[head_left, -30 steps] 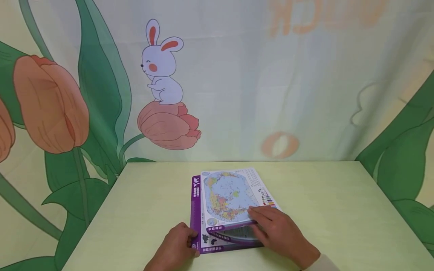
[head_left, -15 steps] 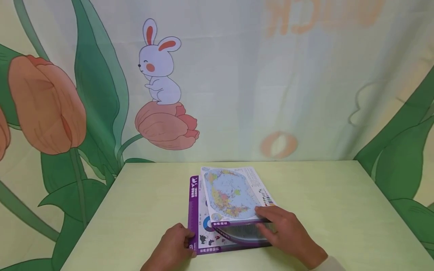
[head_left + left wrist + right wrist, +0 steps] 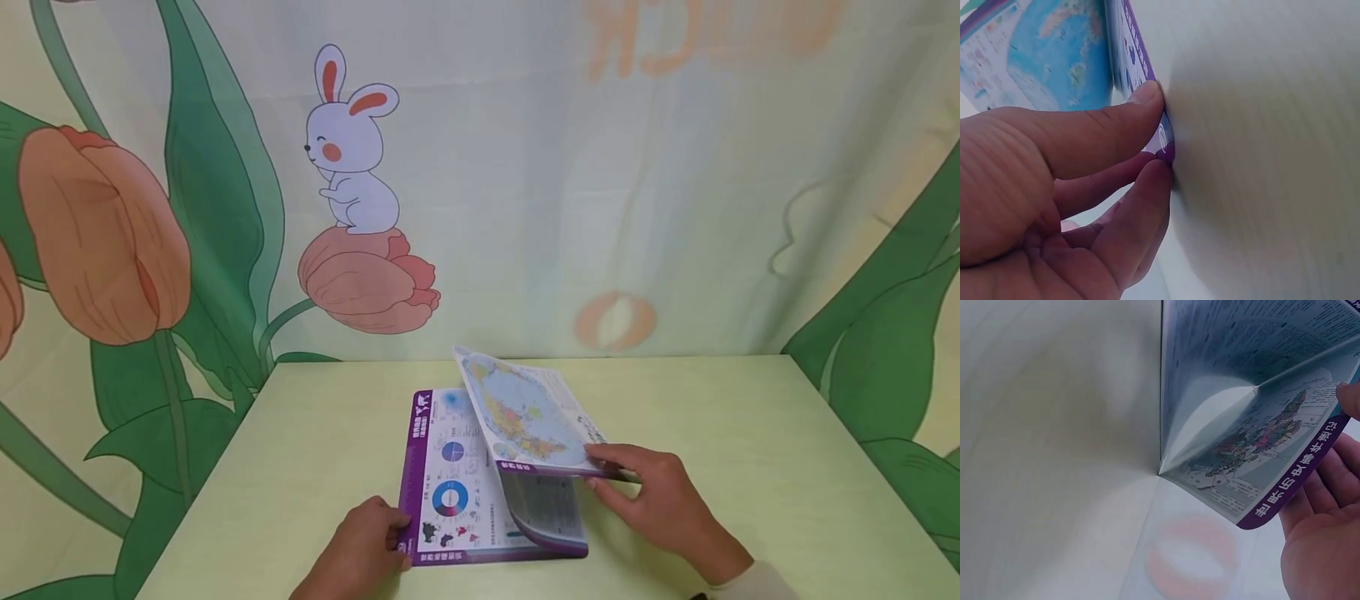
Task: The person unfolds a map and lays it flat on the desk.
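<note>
A folded, purple-edged world map (image 3: pixel 457 533) lies on the table, its lower panel showing charts and small pictures. My left hand (image 3: pixel 358 542) pinches the near left corner of that panel; the left wrist view shows thumb and fingertips on the purple edge (image 3: pixel 1166 119). The upper panel (image 3: pixel 525 412), printed with a coloured map, is raised and tilted. My right hand (image 3: pixel 663 500) grips its near right edge between thumb and fingers. In the right wrist view, the panel's inner side (image 3: pixel 1247 450) shows a crease, print and a purple strip.
The pale yellow-green table (image 3: pixel 750 467) reaches back to a curtain (image 3: pixel 525 208) printed with tulips and a white rabbit (image 3: pixel 360 183). Table surface shows on both sides of the map.
My right hand has moved right and slightly up, lifting and tilting the upper panel. More of the lower panel's charts show. My left hand stays on its corner, shifted slightly left.
</note>
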The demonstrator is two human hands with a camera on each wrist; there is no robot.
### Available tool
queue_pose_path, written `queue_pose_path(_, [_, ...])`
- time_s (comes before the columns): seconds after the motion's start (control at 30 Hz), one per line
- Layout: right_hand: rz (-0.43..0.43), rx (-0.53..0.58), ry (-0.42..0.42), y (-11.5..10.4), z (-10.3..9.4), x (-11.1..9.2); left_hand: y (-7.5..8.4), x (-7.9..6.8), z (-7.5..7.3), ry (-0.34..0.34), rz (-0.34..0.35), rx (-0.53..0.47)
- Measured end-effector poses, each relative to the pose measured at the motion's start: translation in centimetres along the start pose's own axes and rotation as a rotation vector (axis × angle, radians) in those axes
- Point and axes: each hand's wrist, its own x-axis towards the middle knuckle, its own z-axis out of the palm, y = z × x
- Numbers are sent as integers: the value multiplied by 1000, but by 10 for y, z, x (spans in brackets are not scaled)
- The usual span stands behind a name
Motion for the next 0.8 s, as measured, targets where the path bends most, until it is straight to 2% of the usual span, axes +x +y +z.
queue_pose_path(0.13, [34, 52, -1, 2, -7, 0, -6, 0, -4, 3, 5, 9])
queue_pose_path(0.27, [88, 132, -7, 5, -14, -2, -13, 1, -8, 4, -18, -5])
queue_pose_path(0.5, [219, 233, -22, 8, -28, -9, -23, -2, -13, 18, -13, 24])
queue_pose_path(0.8, [340, 226, -16, 11, -54, -22, -35, -8, -22, 33, -38, 22])
